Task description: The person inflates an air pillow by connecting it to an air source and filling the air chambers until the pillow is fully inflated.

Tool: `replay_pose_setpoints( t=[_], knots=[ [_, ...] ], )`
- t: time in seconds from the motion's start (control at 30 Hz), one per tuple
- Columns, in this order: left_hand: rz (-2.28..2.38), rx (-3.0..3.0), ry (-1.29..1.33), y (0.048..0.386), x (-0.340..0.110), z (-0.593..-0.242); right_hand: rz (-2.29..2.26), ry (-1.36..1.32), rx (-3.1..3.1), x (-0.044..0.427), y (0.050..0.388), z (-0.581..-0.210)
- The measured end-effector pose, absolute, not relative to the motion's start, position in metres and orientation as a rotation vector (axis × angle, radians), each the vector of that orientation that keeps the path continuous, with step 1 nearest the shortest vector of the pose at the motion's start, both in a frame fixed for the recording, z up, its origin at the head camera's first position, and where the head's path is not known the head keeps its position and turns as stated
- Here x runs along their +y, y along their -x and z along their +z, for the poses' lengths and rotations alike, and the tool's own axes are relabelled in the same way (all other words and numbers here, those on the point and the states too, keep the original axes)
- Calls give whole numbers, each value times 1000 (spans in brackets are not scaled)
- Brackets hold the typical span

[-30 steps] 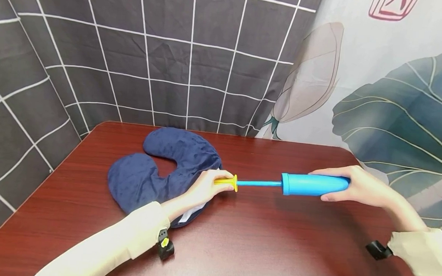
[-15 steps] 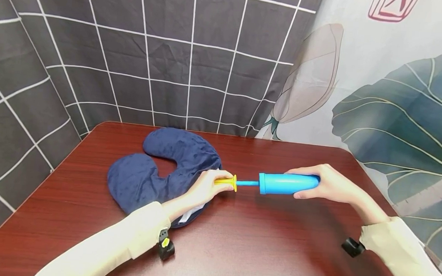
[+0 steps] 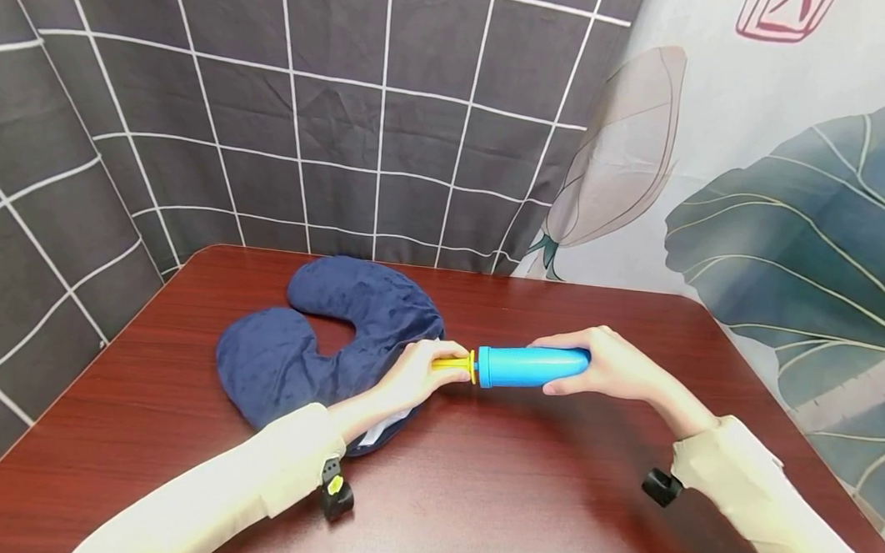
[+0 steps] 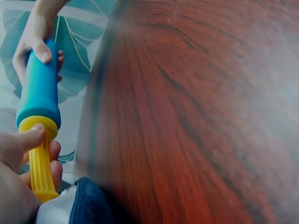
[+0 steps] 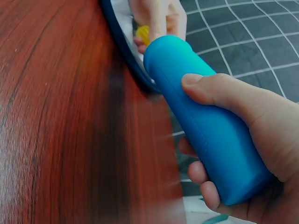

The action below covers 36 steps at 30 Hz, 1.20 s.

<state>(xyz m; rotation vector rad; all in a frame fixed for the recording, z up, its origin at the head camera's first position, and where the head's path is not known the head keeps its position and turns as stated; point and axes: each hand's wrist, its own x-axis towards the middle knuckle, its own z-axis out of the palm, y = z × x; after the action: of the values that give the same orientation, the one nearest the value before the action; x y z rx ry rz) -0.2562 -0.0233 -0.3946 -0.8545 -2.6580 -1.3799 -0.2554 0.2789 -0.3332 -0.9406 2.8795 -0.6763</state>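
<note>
A blue hand pump (image 3: 534, 368) with a yellow handle (image 4: 41, 165) is held level above the table between my two hands. My left hand (image 3: 424, 371) grips the handle, thumb on one side and fingers curled on the other. Round the far part of the blue barrel (image 5: 205, 121) curl the fingers of my right hand (image 3: 612, 367). Only a sliver of the blue rod shows between barrel and handle. Just behind my left hand lies a navy U-shaped neck pillow (image 3: 366, 306), its white inner part (image 4: 56, 207) peeking out at the near edge.
The pillow rests on a reddish-brown wooden table (image 3: 491, 496). Behind stands a dark grey cloth with a white grid (image 3: 330, 129). At the right hangs a white curtain with large leaf prints (image 3: 814, 204). Each wrist carries a small black camera.
My right hand has moved left with the barrel, pushing it along the rod until it nearly meets the yellow handle. My left hand has stayed almost in place, and the pillow is unmoved.
</note>
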Motion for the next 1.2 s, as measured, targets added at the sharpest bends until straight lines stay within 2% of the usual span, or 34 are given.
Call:
replay_pose_setpoints(
  t=[0.53,1.2],
  knots=[
    [-1344,-2652,908,257,-24,-389,-603,929,2883,282,249,-322],
    [-1479,-2638,924,259,-28,-390,-521,915,3002,354,238,-299]
  ],
)
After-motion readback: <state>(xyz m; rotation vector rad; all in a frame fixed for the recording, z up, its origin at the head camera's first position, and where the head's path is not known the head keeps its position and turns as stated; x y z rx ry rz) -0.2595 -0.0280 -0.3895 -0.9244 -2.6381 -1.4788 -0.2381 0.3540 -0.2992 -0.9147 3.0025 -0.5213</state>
